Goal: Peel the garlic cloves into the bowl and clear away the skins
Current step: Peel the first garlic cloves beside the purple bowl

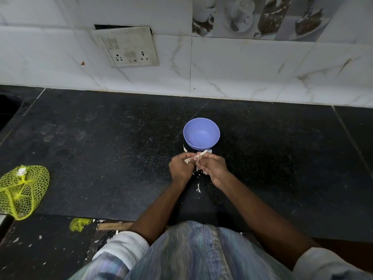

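A blue-violet plastic bowl (201, 133) stands on the black stone counter, and I see nothing inside it. Just in front of the bowl, my left hand (180, 167) and my right hand (214, 166) meet over the counter. Between their fingertips they hold a garlic piece (196, 157) with papery skin sticking out toward the bowl. Both hands curl their fingers around it. Loose skin flakes (198, 187) lie on the counter under and behind the hands, and one flake (184, 148) lies beside the bowl's left side.
A yellow net bag (22, 191) lies at the counter's left front edge. A wall socket plate (126, 47) hangs on the tiled wall behind. The counter's front edge runs just before my body; skin bits are scattered on the floor below left.
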